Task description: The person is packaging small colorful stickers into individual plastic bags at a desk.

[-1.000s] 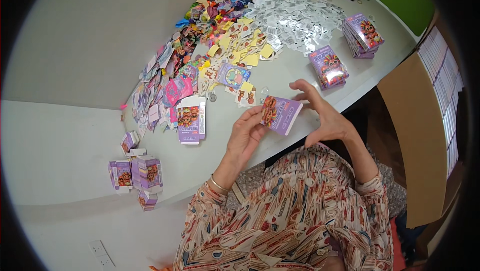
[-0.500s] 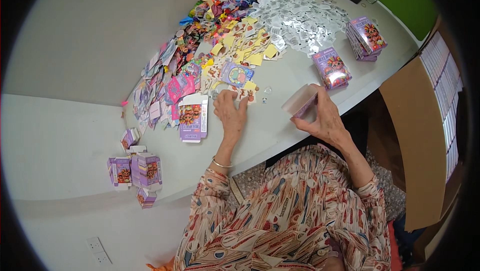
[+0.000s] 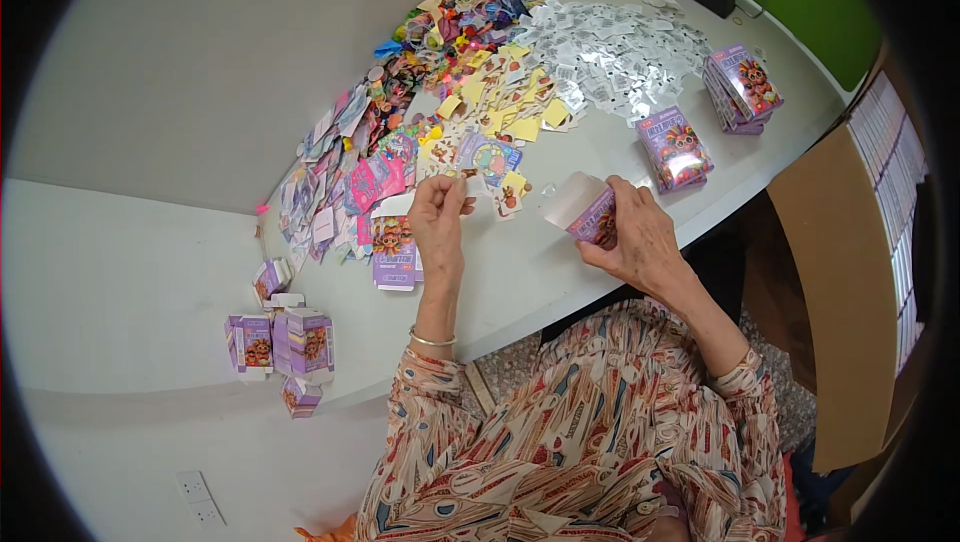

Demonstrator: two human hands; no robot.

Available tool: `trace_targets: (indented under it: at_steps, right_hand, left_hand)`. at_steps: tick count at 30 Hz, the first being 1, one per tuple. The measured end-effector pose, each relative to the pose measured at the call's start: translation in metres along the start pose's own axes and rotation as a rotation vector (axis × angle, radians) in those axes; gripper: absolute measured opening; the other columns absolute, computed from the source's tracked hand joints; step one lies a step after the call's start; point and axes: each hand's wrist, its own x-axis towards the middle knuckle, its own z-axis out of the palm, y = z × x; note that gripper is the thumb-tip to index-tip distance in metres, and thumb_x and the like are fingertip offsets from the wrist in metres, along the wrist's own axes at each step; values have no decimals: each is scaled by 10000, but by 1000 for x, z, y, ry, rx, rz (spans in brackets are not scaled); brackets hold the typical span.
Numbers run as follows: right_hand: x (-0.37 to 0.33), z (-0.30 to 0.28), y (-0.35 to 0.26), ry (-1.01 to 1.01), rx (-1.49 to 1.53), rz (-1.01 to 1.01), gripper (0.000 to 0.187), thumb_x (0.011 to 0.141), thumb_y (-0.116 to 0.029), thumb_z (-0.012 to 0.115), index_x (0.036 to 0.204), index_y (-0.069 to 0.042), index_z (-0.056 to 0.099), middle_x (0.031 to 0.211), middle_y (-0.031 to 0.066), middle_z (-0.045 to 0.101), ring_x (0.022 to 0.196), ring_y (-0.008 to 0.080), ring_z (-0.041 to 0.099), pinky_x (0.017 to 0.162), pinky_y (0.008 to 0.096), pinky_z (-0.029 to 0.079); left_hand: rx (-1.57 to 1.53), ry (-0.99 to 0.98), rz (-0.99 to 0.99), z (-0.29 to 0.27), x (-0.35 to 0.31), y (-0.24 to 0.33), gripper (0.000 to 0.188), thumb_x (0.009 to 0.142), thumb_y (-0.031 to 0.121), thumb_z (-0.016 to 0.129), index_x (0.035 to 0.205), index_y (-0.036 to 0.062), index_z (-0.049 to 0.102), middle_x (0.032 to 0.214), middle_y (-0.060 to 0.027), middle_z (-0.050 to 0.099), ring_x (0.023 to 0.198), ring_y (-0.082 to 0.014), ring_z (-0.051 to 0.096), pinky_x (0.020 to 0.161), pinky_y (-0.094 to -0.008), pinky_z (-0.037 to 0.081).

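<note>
My right hand grips a small purple printed box, its thumb below and its fingers over the far side. The box's pale end flap stands open toward the left. My left hand is raised over the table with its fingertips pinched together; a small pale scrap seems to show at the tips, too small to name. Under and beside that hand lies a flattened purple carton, partly covered by it. Just beyond the fingertips are a blue-and-purple card and a cream sticker sheet.
Heaps of colourful packets, yellow-and-cream stickers and silvery-white labels cover the far table. Closed purple boxes stack at right, near another stack. Folded cartons lie left; a cardboard carton stands right.
My left hand has risen from the table, its spread fingers now pinched. The box in my right hand has turned so its printed side shows. The whole view has shifted slightly.
</note>
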Motion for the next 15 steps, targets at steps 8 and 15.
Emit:
trace_targets:
  at_steps: [8,15]
  right_hand:
    - [10,6,-14,-5,-152,-117,699,628,-309,761,1135,44,435,885,166,557,800,319,540,726,405,465]
    - [11,4,-14,-51,-144,-92,673,630,-311,760,1113,32,441,878,163,559,798,321,544,725,397,465]
  left_hand:
    - [60,-102,285,42,-40,40,85,900,57,628,947,-9,603,811,-6,609,706,-62,558,667,-212,470]
    - [386,-121,395,50,-41,36,55,878,13,617,926,-14,609,807,-62,628,686,-118,592,614,-256,471]
